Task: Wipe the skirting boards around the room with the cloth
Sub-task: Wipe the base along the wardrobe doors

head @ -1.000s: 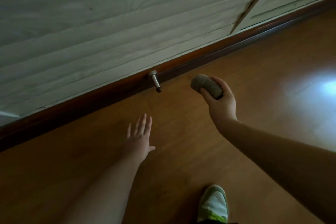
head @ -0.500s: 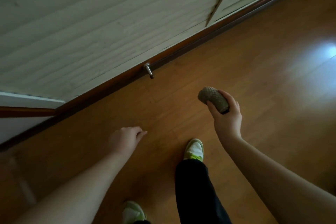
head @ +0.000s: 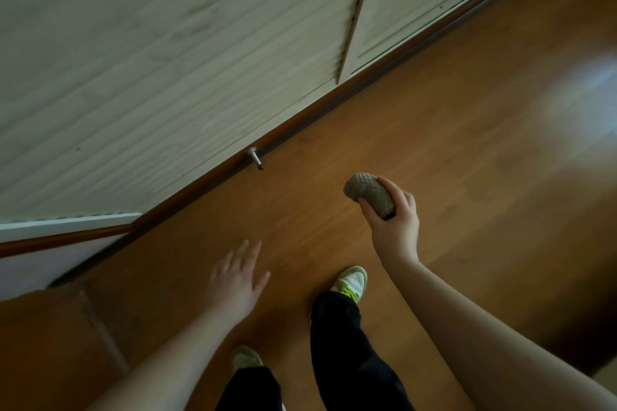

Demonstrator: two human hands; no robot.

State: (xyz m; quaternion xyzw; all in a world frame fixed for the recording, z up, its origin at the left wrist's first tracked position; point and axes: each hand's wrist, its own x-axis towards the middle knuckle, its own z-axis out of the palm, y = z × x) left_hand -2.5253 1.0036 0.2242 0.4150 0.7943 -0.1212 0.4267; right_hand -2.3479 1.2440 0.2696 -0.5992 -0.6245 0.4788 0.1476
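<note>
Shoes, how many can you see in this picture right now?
2. One shoe is planted ahead on the wood floor, below the right hand. The other shoe is near the bottom edge, partly covered by a dark trouser leg.

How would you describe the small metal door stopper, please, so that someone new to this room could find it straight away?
Follow the dark brown skirting board that runs along the foot of the pale panelled wall. About midway along it, left of the vertical seam between panels, the door stopper juts out over the wooden floor. It is the only silvery metal peg there, short and dark-tipped.
</note>
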